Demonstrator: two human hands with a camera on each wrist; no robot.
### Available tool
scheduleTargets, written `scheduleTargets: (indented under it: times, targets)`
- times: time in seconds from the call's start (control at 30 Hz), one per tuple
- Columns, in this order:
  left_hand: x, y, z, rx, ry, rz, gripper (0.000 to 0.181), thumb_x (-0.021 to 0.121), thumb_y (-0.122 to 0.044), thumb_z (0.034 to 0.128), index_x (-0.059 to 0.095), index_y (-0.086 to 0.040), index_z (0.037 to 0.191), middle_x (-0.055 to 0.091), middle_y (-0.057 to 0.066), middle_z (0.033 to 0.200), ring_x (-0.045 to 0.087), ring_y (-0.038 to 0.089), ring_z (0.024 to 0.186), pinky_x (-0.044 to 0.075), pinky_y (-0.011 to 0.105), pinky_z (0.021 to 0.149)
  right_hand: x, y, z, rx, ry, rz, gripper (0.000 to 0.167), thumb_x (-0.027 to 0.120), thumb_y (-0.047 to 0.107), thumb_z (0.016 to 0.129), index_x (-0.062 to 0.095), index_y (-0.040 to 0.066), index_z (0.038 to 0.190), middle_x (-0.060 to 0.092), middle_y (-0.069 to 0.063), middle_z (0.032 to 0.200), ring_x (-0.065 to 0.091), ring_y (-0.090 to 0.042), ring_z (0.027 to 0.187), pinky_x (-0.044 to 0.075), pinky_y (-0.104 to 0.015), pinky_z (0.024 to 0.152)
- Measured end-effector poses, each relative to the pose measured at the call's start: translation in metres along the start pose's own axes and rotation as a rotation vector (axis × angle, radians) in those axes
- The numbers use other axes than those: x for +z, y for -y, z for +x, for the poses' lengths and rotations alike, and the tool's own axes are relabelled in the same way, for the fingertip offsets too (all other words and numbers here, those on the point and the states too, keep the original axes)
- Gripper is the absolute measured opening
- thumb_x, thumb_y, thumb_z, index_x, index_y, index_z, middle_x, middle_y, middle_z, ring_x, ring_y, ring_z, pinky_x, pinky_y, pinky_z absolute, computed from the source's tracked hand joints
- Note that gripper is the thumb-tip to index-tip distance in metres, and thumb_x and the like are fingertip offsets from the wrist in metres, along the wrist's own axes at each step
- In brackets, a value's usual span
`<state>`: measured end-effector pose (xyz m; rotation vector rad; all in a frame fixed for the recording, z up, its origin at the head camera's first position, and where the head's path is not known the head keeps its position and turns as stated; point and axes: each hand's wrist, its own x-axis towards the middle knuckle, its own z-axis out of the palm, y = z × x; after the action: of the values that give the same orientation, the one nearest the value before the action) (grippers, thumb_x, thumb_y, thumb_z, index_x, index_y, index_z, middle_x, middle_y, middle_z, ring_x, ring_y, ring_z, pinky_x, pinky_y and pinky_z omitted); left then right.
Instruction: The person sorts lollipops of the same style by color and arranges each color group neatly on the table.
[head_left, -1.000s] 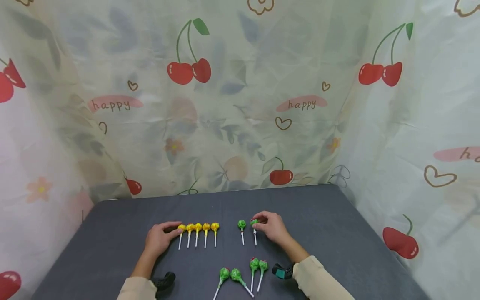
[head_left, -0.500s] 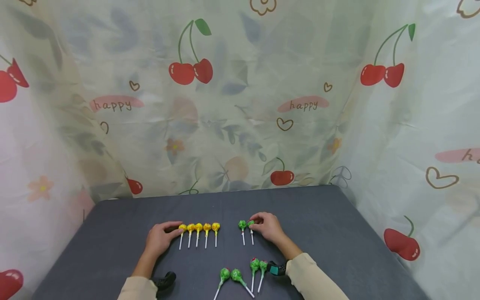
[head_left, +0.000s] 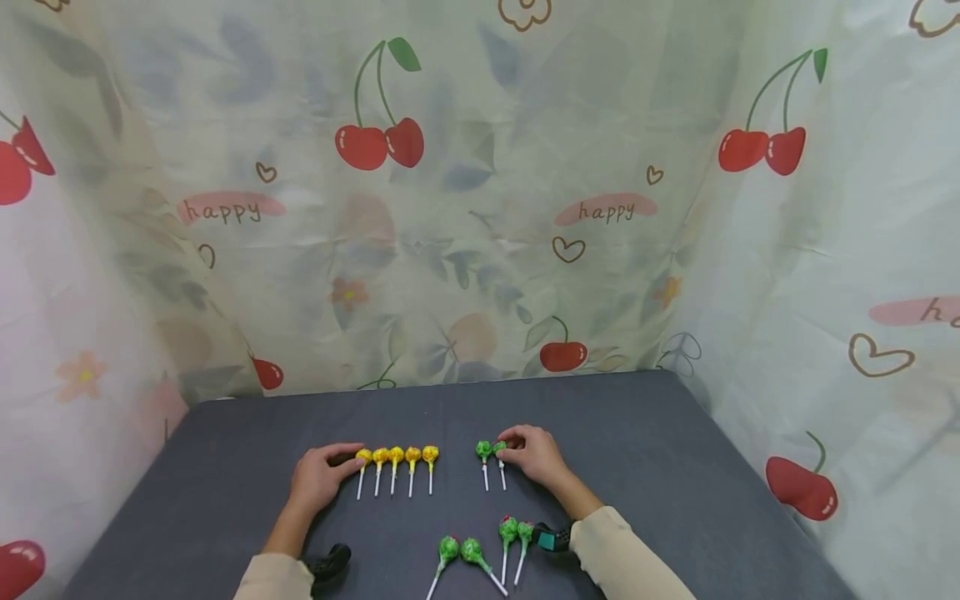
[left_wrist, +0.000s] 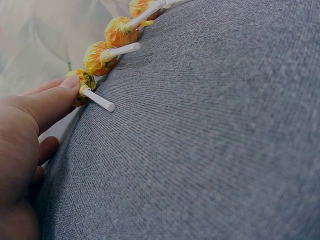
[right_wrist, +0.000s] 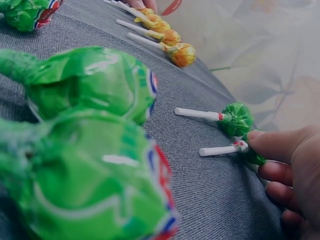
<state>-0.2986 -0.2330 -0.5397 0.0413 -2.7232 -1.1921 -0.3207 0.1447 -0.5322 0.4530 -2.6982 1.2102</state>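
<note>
My left fingers [left_wrist: 52,102], nearly closed, pinch the leftmost yellow lollipop [left_wrist: 89,93], while my right fingers [right_wrist: 276,144] similarly pinch a green lollipop [right_wrist: 237,146] just right of its green neighbour [right_wrist: 232,119] on the tabletop [head_left: 637,446], presumably to keep each aligned.

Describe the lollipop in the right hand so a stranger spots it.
On the dark grey table, two green lollipops lie level with and right of the yellow lollipop row. It is the pair's right lollipop, the only green one pinched by the right hand.
</note>
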Motion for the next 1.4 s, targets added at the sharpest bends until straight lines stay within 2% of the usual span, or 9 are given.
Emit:
scheduleTargets:
  times: [0.5,0.93,1.4]
  targets:
    - [-0.0014,-0.0001,-0.0009,0.017,0.005,0.01,0.031,0.075,-0.032,0.0859,0.075,-0.016,0.113,0.068,0.012,0.117,0.058,0.037,0.113,0.042,0.056,0.095,0.0007,-0.0008,0.0013,0.021,0.003,0.025,0.019,0.08,0.017,0.081,0.074,0.01,0.097,0.064,0.005,0.078,0.056,-0.009,0.067,0.046,-0.027,0.06]
    - [-0.0003,0.0003,-0.0004,0.004,0.001,0.013,0.032,0.076,-0.032,0.0857,0.075,-0.016,0.113,0.068,0.012,0.117,0.058,0.037,0.113,0.042,0.056,0.096,-0.0001,0.0014,0.0007,0.023,-0.011,0.021,0.019,0.079,0.018,0.081,0.075,0.011,0.097,0.063,0.006,0.08,0.055,-0.01,0.069,0.046,-0.027,0.062]
    - [-0.0014,-0.001,-0.0011,0.02,-0.003,0.012,0.031,0.076,-0.031,0.0854,0.075,-0.016,0.112,0.069,0.011,0.116,0.058,0.036,0.113,0.042,0.056,0.095,0.005,-0.0006,-0.0008,0.05,-0.042,0.03,0.017,0.08,0.022,0.081,0.075,0.011,0.093,0.062,0.007,0.074,0.054,-0.008,0.063,0.045,-0.026,0.058]
